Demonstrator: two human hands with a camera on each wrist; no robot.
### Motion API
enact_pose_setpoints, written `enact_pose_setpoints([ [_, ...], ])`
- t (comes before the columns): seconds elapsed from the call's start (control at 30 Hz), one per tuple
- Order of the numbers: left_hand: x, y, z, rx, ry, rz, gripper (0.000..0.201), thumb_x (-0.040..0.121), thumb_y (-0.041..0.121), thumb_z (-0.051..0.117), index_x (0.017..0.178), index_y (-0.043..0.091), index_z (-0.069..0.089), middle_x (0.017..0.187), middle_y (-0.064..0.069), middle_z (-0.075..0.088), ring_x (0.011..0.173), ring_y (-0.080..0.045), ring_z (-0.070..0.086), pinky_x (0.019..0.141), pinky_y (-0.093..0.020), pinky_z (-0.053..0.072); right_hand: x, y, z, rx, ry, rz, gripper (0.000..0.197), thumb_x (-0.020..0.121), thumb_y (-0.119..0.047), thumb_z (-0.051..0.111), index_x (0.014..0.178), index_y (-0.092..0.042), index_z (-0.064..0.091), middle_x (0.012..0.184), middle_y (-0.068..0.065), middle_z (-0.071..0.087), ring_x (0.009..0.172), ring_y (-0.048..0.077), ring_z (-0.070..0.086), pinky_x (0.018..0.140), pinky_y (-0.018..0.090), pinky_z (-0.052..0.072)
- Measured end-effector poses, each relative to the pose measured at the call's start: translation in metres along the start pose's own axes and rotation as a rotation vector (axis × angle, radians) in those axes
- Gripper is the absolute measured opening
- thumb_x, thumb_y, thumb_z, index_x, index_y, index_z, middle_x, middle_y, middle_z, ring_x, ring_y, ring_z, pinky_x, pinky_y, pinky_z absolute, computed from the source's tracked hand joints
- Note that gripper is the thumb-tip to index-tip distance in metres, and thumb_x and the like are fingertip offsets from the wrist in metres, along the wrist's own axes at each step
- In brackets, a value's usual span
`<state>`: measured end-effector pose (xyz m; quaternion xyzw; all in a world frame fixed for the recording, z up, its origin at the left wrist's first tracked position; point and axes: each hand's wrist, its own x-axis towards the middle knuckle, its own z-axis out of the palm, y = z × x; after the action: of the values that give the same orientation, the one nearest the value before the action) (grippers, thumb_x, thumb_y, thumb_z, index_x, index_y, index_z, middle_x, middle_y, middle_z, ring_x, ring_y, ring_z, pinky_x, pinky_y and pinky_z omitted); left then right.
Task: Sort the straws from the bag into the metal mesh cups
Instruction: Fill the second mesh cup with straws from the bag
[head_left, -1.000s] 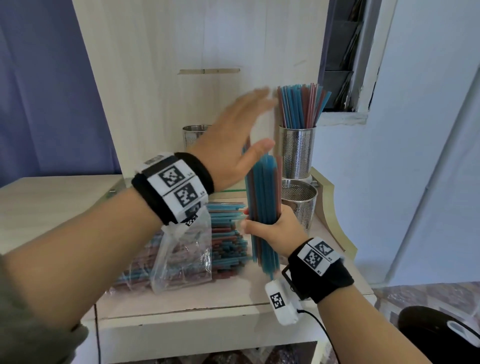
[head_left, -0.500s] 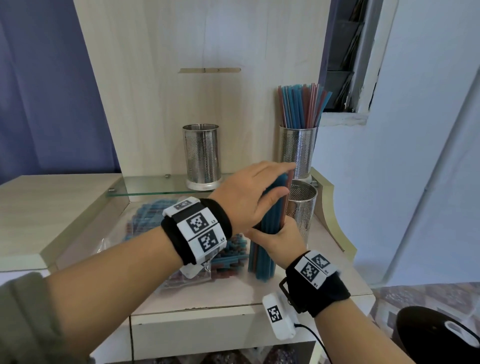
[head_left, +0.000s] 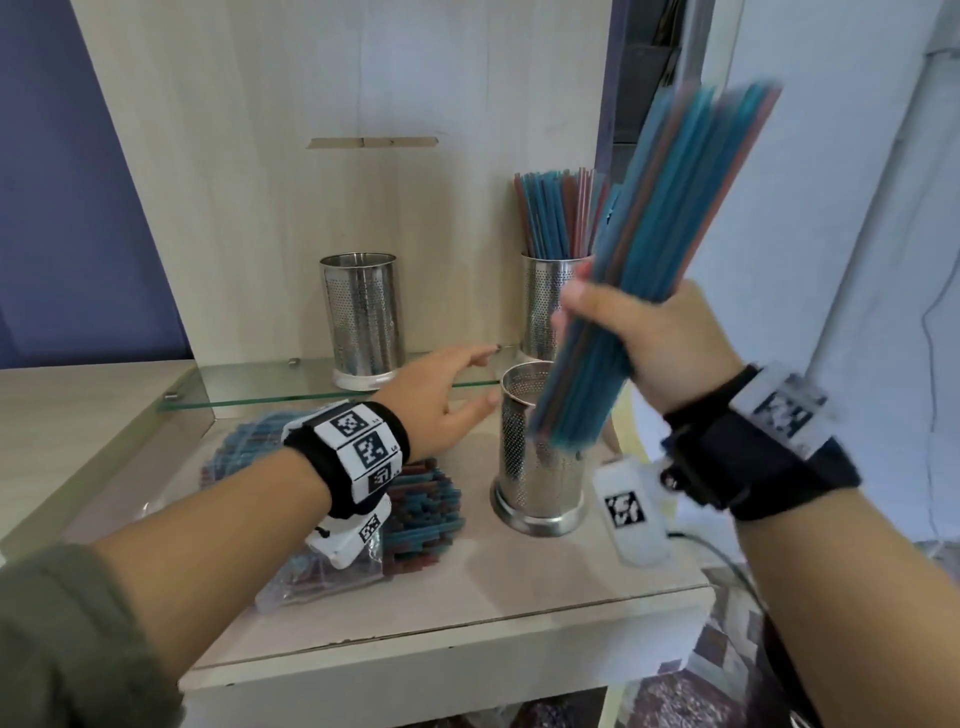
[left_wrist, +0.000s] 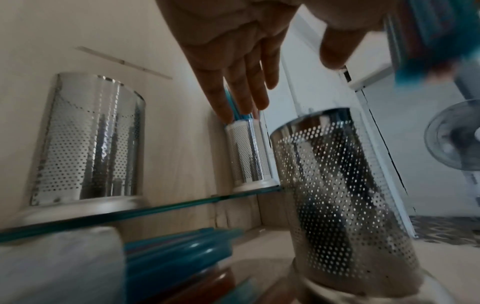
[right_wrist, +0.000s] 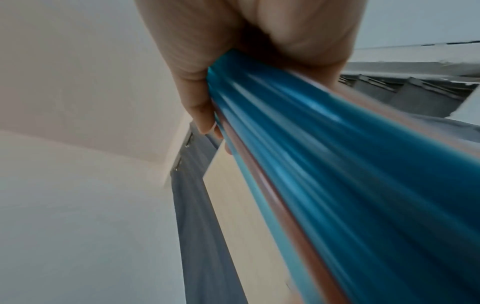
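So the right hand (head_left: 670, 348) has its fingers wrapped tight around a fat bundle of straws (head_left: 660, 228), mostly blue with some reddish ones, tilted so the top leans off to the right. The bottom ends hang just over the mouth of the front cup (head_left: 537, 457) on the counter (head_left: 519, 587). The left hand (head_left: 441, 395) is empty, fingers relaxed and a bit spread, thumb close to that cup's rim but I can't tell if it's touching.

What I'd worry about: the bundle is angled and the cup opening isn't much wider than it, so a few outer straws could catch the rim and slide down the outside. Push against the rim and the cup could tip too, since nothing is clearly bracing it. Loosen the grip too early and the straws fan out all over.

Rest of the straws sit in the bag (head_left: 332, 566) under the left wrist. On the glass shelf (head_left: 249, 389) there's an empty-looking cup (head_left: 363, 322) and a back cup (head_left: 545, 306) already holding straws.

Hard to see: the bundle is motion-blurred in every view, the left arm covers most of the bag, and the right wrist camera shows only the fist and streaky straws.
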<state>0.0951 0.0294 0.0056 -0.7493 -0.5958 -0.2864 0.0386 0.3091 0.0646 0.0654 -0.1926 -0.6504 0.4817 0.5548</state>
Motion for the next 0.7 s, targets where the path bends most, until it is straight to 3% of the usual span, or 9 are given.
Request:
enact_pose_setpoints([
  [0.1,0.012,0.006,0.010,0.022,-0.109,-0.061,0.080,0.084,0.053,0.062,0.148,0.017,0.029,0.143,0.001,0.046,0.129,-0.011,0.044,0.105,-0.023,0.031,0.039,-0.029,-0.012,0.128,0.007,-0.082,0.016,0.079,-0.011,0.075,0.090,-0.012,0.064,0.072,0.002,0.068,0.072,0.024,0.067,0.072,0.038,0.056],
  [0.23,0.028,0.020,0.016,-0.008,-0.213,-0.125,0.097,0.074,0.060,0.069,0.149,0.016,0.025,0.148,0.000,0.040,0.131,-0.012,0.041,0.102,-0.020,0.029,0.074,-0.020,-0.018,0.167,0.037,-0.069,0.011,0.082,-0.007,0.073,0.087,-0.011,0.064,0.072,0.006,0.065,0.072,0.026,0.063,0.072,0.038,0.055],
  [0.37,0.036,0.031,0.020,-0.105,-0.234,-0.121,0.084,0.075,0.050,0.073,0.143,0.018,0.035,0.142,0.002,0.047,0.117,-0.002,0.043,0.089,-0.008,0.024,0.084,0.022,-0.017,0.065,0.039,0.081,0.012,0.083,-0.006,0.073,0.089,-0.011,0.065,0.071,0.006,0.067,0.070,0.023,0.066,0.072,0.037,0.056],
  [0.47,0.034,0.029,0.029,-0.166,-0.183,-0.110,0.082,0.075,0.049,0.074,0.143,0.023,0.036,0.136,0.008,0.050,0.113,0.001,0.042,0.087,-0.006,0.023,0.081,0.059,-0.020,-0.005,0.036,0.180,0.011,0.082,-0.011,0.075,0.089,-0.012,0.067,0.076,0.009,0.069,0.073,0.021,0.066,0.071,0.034,0.056],
  [0.53,0.033,0.027,0.033,-0.189,-0.171,-0.120,0.081,0.076,0.048,0.073,0.144,0.024,0.034,0.123,0.017,0.046,0.110,0.002,0.041,0.085,-0.004,0.027,0.077,0.079,-0.023,-0.014,0.049,0.247,0.013,0.080,-0.014,0.076,0.090,-0.011,0.070,0.084,0.012,0.071,0.078,0.021,0.067,0.075,0.036,0.056],
  [0.6,0.034,0.025,0.035,-0.208,-0.179,-0.136,0.080,0.076,0.046,0.074,0.143,0.025,0.035,0.115,0.021,0.041,0.105,0.005,0.040,0.073,0.007,0.025,0.076,0.093,-0.026,0.007,0.068,0.335,0.023,0.076,-0.016,0.080,0.096,-0.007,0.072,0.093,0.014,0.073,0.083,0.023,0.069,0.079,0.037,0.057],
  [0.67,0.036,0.021,0.036,-0.233,-0.177,-0.153,0.083,0.074,0.048,0.075,0.143,0.026,0.035,0.116,0.021,0.043,0.106,0.006,0.042,0.076,0.007,0.025,0.079,0.108,-0.030,-0.008,0.053,0.432,0.030,0.073,-0.020,0.083,0.098,-0.009,0.072,0.090,0.010,0.074,0.082,0.023,0.070,0.077,0.037,0.057],
  [0.7,0.037,0.018,0.038,-0.241,-0.178,-0.168,0.085,0.072,0.050,0.076,0.142,0.026,0.035,0.119,0.021,0.046,0.108,0.005,0.044,0.084,0.000,0.028,0.079,0.112,-0.030,-0.038,0.008,0.489,0.036,0.069,-0.026,0.086,0.098,-0.011,0.072,0.089,0.009,0.074,0.083,0.024,0.071,0.078,0.038,0.057],
])
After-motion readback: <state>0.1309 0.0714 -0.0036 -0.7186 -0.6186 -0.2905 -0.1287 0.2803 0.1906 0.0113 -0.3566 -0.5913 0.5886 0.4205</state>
